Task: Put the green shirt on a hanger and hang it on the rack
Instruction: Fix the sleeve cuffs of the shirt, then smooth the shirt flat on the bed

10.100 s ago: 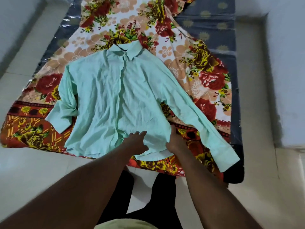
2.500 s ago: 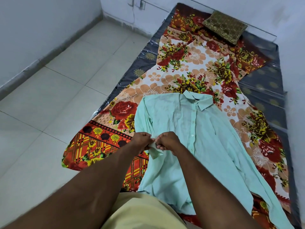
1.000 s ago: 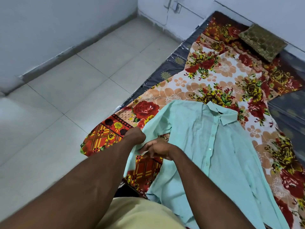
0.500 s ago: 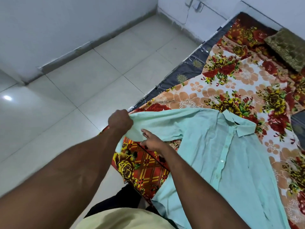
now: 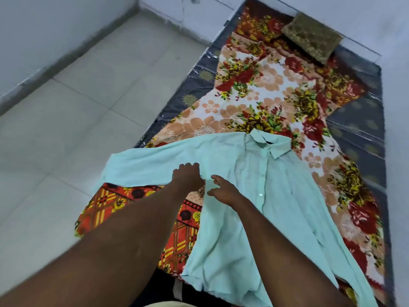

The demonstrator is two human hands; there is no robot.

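Shirt (image 5: 254, 196) is laid flat on the blanket (image 5: 254, 85), collar (image 5: 270, 145) far, hem near, one sleeve (image 5: 141, 169) stretched leftward. Underarm cloth is gripped by the left hand (image 5: 188, 177); the right hand (image 5: 223, 190), fingers loosely spread, is held alongside.

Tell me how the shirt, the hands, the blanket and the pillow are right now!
floral blanket, spread out flat.
green shirt, lying flat on the blanket, front up, not hung.
sleeve, stretched straight out sideways.
left hand, resting on the sleeve.
right hand, fingers spread over the shirt.
brown pillow, lying flat at the far end.
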